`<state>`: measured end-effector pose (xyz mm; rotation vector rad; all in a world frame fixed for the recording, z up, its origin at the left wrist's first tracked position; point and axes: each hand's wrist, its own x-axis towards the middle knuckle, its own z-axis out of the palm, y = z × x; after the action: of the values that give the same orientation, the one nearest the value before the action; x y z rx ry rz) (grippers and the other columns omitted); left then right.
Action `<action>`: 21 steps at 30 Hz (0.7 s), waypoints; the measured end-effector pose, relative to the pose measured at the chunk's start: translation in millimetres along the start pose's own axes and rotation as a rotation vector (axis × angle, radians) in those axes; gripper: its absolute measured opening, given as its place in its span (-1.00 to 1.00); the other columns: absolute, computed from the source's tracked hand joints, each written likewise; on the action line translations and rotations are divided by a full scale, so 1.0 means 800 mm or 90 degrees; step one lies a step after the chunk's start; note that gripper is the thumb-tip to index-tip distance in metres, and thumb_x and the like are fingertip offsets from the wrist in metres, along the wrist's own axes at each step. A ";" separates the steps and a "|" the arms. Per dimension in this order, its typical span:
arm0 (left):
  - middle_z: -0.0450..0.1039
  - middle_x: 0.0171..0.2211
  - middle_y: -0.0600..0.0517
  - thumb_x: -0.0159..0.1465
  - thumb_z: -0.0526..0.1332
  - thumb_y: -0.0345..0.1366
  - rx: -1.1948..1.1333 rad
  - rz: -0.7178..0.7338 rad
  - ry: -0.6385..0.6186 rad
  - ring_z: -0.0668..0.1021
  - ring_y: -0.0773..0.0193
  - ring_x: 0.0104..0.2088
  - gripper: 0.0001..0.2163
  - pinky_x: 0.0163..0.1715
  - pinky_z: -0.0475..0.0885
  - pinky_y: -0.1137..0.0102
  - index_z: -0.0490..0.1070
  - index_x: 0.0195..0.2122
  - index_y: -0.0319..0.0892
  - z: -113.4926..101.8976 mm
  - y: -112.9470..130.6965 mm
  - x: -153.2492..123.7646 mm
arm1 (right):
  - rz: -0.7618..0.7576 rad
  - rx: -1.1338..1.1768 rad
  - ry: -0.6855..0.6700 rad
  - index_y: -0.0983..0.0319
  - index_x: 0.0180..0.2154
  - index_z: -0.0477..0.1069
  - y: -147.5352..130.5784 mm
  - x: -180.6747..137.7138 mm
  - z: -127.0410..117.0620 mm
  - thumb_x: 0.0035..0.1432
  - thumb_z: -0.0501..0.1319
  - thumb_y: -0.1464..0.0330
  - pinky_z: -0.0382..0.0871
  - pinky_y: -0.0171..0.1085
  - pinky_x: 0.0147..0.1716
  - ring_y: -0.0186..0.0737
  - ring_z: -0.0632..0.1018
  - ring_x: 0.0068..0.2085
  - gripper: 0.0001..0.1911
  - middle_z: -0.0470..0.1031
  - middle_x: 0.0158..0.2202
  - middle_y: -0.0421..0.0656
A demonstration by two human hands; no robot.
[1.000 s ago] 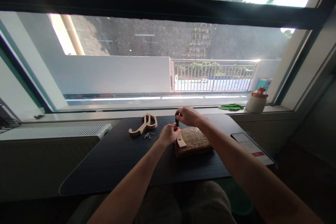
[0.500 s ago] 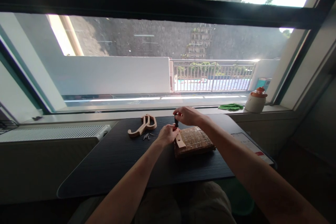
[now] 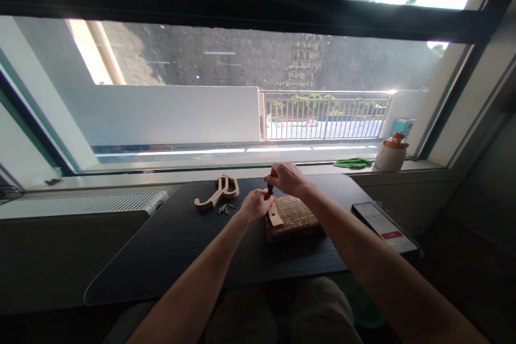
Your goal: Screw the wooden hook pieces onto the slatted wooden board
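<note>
A flat brown woven block lies on the black table in front of me. A light wooden piece rests along its left edge. My left hand is closed on the upper end of that wooden piece. Just above it my right hand is closed round a small dark tool that stands upright with its tip down at the wooden piece.
Curved wooden hook-shaped pieces and several small dark screws lie on the table to the left. A phone with a lit screen lies at the table's right edge. On the windowsill stand a white jar and a green cloth.
Both hands stay closed at the same spot on the wooden piece and tool. Only the camera view has shifted slightly.
</note>
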<state>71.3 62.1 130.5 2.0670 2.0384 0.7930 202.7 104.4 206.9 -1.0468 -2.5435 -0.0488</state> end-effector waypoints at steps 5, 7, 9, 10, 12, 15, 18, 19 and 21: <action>0.46 -0.55 -0.01 0.14 0.09 -0.16 -0.002 0.003 -0.008 0.44 0.31 -0.52 -0.73 -0.53 0.17 0.47 0.48 -0.45 -0.23 0.002 -0.004 0.001 | -0.007 0.034 -0.050 0.19 -0.15 0.41 0.005 0.004 -0.003 0.09 0.05 0.07 0.16 -0.36 -0.45 -0.25 0.46 -0.36 -0.57 0.50 -0.32 -0.11; 0.46 -0.55 -0.01 0.14 0.08 -0.16 -0.002 0.003 -0.008 0.44 0.31 -0.52 -0.73 -0.54 0.16 0.47 0.47 -0.46 -0.23 0.004 -0.006 0.002 | -0.048 0.072 -0.057 0.15 -0.09 0.38 0.008 0.006 -0.001 0.10 0.06 0.16 0.17 -0.38 -0.43 -0.28 0.46 -0.34 -0.63 0.51 -0.30 -0.15; 0.45 -0.55 0.00 0.14 0.08 -0.16 -0.001 0.004 -0.008 0.43 0.32 -0.52 -0.73 -0.54 0.15 0.47 0.47 -0.47 -0.23 0.005 -0.007 0.003 | -0.078 0.095 -0.053 0.15 -0.12 0.41 0.011 0.007 0.003 0.12 0.05 0.24 0.17 -0.39 -0.42 -0.30 0.46 -0.36 -0.68 0.51 -0.31 -0.17; 0.45 -0.56 0.01 0.14 0.08 -0.16 0.001 0.004 -0.007 0.42 0.32 -0.53 -0.73 -0.54 0.15 0.47 0.47 -0.48 -0.23 0.005 -0.007 0.003 | -0.082 0.098 -0.048 0.17 -0.16 0.43 0.011 0.007 0.005 0.12 0.04 0.26 0.17 -0.39 -0.42 -0.31 0.46 -0.36 -0.70 0.51 -0.33 -0.16; 0.43 -0.58 0.01 0.13 0.09 -0.16 0.005 0.001 -0.005 0.41 0.32 -0.53 -0.73 -0.55 0.13 0.47 0.46 -0.49 -0.23 0.004 -0.006 0.004 | -0.075 0.093 -0.031 0.19 -0.22 0.45 0.010 0.006 0.008 0.11 0.03 0.26 0.16 -0.39 -0.42 -0.30 0.46 -0.37 -0.71 0.51 -0.34 -0.14; 0.40 -0.61 0.03 0.12 0.09 -0.14 0.014 -0.004 0.001 0.39 0.33 -0.55 -0.73 -0.57 0.09 0.47 0.45 -0.52 -0.23 0.003 -0.004 0.003 | -0.060 0.072 -0.020 0.22 -0.25 0.45 0.008 0.004 0.012 0.12 0.02 0.25 0.16 -0.38 -0.42 -0.27 0.46 -0.35 -0.71 0.51 -0.34 -0.12; 0.38 -0.63 0.04 0.12 0.09 -0.14 0.019 -0.006 0.003 0.37 0.33 -0.56 -0.72 -0.56 0.08 0.46 0.44 -0.53 -0.23 0.000 -0.003 0.002 | -0.036 0.044 -0.010 0.22 -0.24 0.42 0.003 0.002 0.014 0.12 0.02 0.20 0.15 -0.36 -0.45 -0.23 0.47 -0.34 -0.69 0.51 -0.32 -0.10; 0.37 -0.63 0.04 0.12 0.09 -0.13 0.020 -0.005 0.002 0.37 0.34 -0.56 -0.72 -0.57 0.08 0.46 0.44 -0.54 -0.23 -0.001 -0.003 0.002 | -0.023 0.034 -0.006 0.22 -0.23 0.40 0.001 0.001 0.015 0.12 0.03 0.18 0.15 -0.35 -0.46 -0.22 0.47 -0.33 -0.68 0.51 -0.32 -0.09; 0.37 -0.63 0.04 0.12 0.09 -0.13 0.019 -0.002 -0.001 0.36 0.34 -0.57 -0.72 -0.56 0.09 0.46 0.44 -0.55 -0.22 -0.001 -0.004 0.001 | 0.001 0.017 -0.002 0.23 -0.20 0.37 -0.003 -0.001 0.016 0.11 0.03 0.13 0.16 -0.34 -0.46 -0.19 0.48 -0.33 -0.64 0.51 -0.33 -0.09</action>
<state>67.5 63.0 130.2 2.0784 2.0654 0.7648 197.3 104.1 195.2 -1.0401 -2.5382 -0.0131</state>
